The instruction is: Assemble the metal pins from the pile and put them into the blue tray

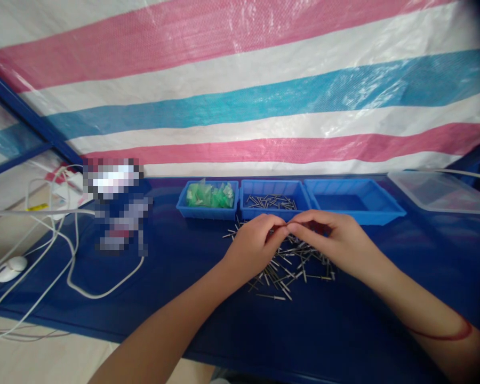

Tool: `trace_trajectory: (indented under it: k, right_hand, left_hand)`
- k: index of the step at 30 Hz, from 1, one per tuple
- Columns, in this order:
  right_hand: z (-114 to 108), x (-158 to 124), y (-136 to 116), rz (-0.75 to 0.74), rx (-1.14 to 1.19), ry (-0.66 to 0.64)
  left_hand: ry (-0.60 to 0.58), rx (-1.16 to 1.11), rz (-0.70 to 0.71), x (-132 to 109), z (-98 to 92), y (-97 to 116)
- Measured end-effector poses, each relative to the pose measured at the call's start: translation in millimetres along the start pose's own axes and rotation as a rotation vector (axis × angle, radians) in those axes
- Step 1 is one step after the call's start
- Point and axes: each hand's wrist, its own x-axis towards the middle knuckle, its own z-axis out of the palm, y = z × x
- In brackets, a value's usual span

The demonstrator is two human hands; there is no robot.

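Note:
My left hand [258, 239] and my right hand [331, 234] meet at the fingertips over a loose heap of pop rivets [282, 269] on the blue table. Both hands are closed in a pinch; whatever is between the fingertips is too small to make out. Just behind the hands stands a blue bin [272, 189] with several rivets [270, 201] in it. To its left, another blue bin [208, 214] holds small green and clear plastic bags [210, 194]. A third blue bin [344, 201] at the right shows a bare floor.
White cables [74, 261] loop over the table's left side, near a power strip [70, 192] and a blurred-out patch of items [118, 208]. A clear plastic lid or tray [444, 191] lies at the back right. Striped sheeting [240, 106] hangs behind the table [164, 298].

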Motion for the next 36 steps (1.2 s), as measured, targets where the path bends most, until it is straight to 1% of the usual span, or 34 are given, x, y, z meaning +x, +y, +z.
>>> trace_trajectory:
  k: [3, 7, 10, 13, 16, 19, 24, 30, 33, 36]
  right_hand:
    - [2.9, -1.2, -2.0, 0.049, 0.128, 0.05]
    - [4.6, -2.7, -4.4, 0.098, 0.186, 0.109]
    - [5.2, -3.4, -4.5, 0.094, 0.187, 0.132]
    - [5.7, -3.5, -5.0, 0.072, 0.182, 0.152]
    - [5.3, -3.2, -7.5, 0.02, 0.186, 0.13]
    - [3.9, -3.2, -9.8, -0.02, 0.164, 0.105]
    - [2.4, -2.9, -8.7, -0.024, 0.145, 0.09]
    - [3.0, -1.2, -5.3, -0.024, 0.138, 0.073]
    - [4.2, -2.1, -4.5, -0.031, 0.102, 0.033]
    - [5.8, -2.5, -4.6, -0.06, 0.037, -0.005]
  left_hand:
    - [0.065, -0.153, -0.085, -2.2, 4.9, 3.6]
    - [0.112, -0.302, -0.149, -6.2, 12.0, 5.5]
    - [0.11, -0.34, -0.16, -7.7, 14.2, 5.8]
    - [0.091, -0.298, -0.132, -7.4, 13.1, 6.8]
    - [0.079, -0.264, -0.094, -6.4, 11.1, 7.2]
    - [0.091, -0.267, -0.089, -5.5, 9.3, 5.4]
    - [0.15, -0.274, -0.113, -4.8, 4.1, 1.1]
    - [0.19, -0.283, -0.094, -4.9, -2.3, 2.3]
    - [0.207, -0.283, -0.096, -5.0, -3.4, 4.3]
    - [0.208, -0.288, -0.133, -4.8, -3.7, 6.7]
